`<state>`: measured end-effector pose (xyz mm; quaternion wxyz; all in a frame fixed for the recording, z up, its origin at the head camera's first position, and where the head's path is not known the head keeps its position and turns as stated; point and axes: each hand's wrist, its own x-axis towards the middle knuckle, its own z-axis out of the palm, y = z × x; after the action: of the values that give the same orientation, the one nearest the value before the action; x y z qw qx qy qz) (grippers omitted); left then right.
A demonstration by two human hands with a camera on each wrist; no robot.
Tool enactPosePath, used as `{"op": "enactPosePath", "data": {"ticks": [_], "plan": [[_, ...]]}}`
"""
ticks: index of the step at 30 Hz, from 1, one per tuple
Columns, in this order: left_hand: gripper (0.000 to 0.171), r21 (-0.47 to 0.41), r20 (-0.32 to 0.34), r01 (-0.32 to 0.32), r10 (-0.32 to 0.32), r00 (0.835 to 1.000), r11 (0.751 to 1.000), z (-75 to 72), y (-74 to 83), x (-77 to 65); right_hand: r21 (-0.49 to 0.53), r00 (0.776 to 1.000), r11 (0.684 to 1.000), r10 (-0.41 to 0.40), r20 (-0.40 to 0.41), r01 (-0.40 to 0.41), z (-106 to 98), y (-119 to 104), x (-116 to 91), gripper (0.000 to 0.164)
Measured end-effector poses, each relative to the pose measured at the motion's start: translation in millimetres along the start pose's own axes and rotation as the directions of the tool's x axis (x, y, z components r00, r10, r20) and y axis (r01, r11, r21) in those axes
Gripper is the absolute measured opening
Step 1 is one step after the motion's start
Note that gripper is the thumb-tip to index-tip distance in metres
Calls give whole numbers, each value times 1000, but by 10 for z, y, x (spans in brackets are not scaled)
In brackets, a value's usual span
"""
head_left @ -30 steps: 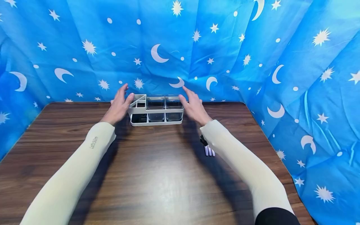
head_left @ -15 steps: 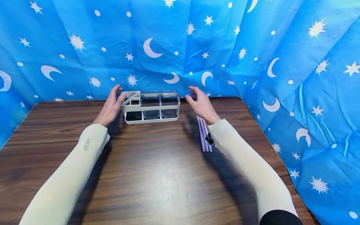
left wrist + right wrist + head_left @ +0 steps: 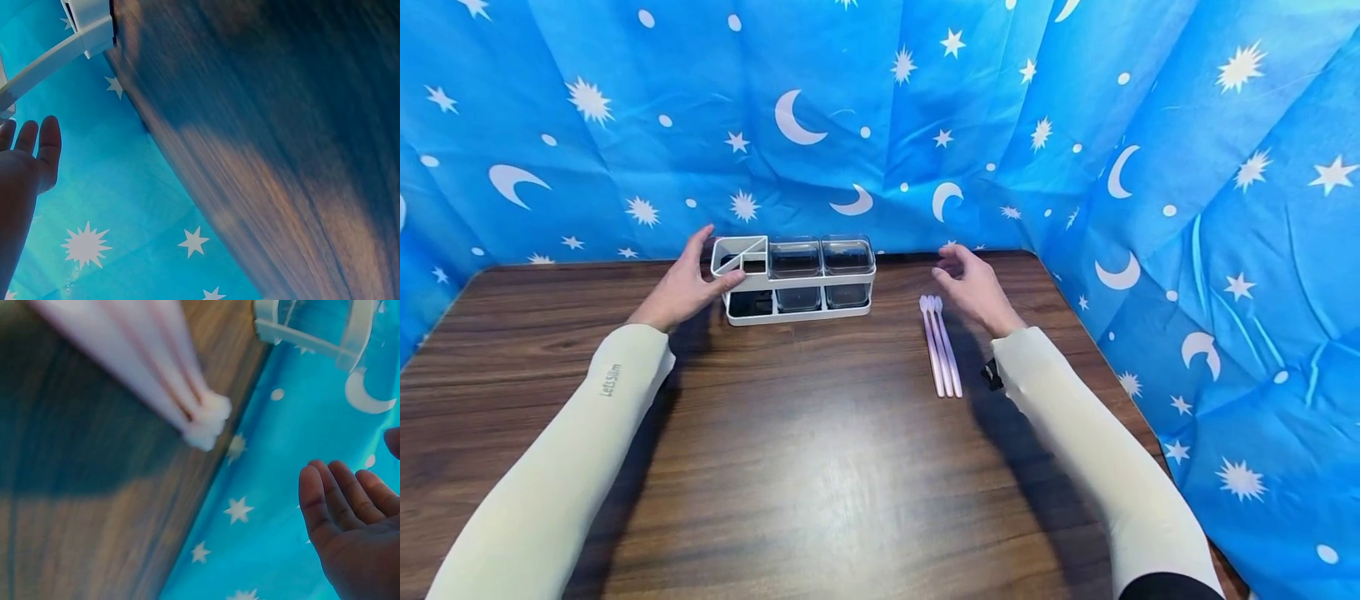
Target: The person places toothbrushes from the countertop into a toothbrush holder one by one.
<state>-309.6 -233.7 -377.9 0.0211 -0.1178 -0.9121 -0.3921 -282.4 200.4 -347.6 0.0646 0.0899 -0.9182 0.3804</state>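
Observation:
A white two-level rack (image 3: 797, 283) stands on the far part of the table, its upper left divided by slanted walls. Two clear square-topped containers (image 3: 795, 258) sit in its right part. My left hand (image 3: 681, 287) is at the rack's left end, thumb across the front corner and fingers beyond the side. In the left wrist view those fingers (image 3: 49, 147) are extended beside the white frame (image 3: 94, 31). My right hand (image 3: 976, 287) hovers with loosely bent fingers and nothing in it. Just left of it lie three slim lilac sticks (image 3: 942, 346) with widened, paler tips.
The brown wood-grain table (image 3: 820, 467) runs back to a blue star-and-moon curtain (image 3: 820, 175), which hangs right behind the rack and along the right side. Pale sleeves cover both arms. A small black piece (image 3: 992, 375) shows at the right wrist.
My right hand has moved away from the rack's right end, to the right past the lilac sticks, which are now uncovered. The left thumb has come onto the rack's front corner. The view has shifted slightly.

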Motion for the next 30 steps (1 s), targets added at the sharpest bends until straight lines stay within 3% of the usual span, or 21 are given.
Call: {"op": "enactPosePath", "data": {"ticks": [8, 15, 21, 27, 30], "plan": [[101, 30, 39, 6, -7, 999, 1000, -19, 24, -4, -80, 992, 991, 115, 59, -110, -57, 223, -100, 38], [104, 80, 67, 11, -16, 998, 997, -64, 22, -3, -110, 955, 970, 232, 183, -215, -45, 386, -155, 35], [103, 91, 86, 0, -7, 996, 996, -60, 10, -6, -117, 937, 973, 224, 270, -198, 12, 468, -183, 27], [102, 90, 89, 7, -15, 996, 996, -59, 14, -8, -125, 912, 966, 257, 320, -228, 71, 538, -190, 30], [103, 94, 86, 11, -19, 996, 996, -63, 14, -7, -131, 910, 965, 258, 323, -227, 100, 556, -189, 30]]}}
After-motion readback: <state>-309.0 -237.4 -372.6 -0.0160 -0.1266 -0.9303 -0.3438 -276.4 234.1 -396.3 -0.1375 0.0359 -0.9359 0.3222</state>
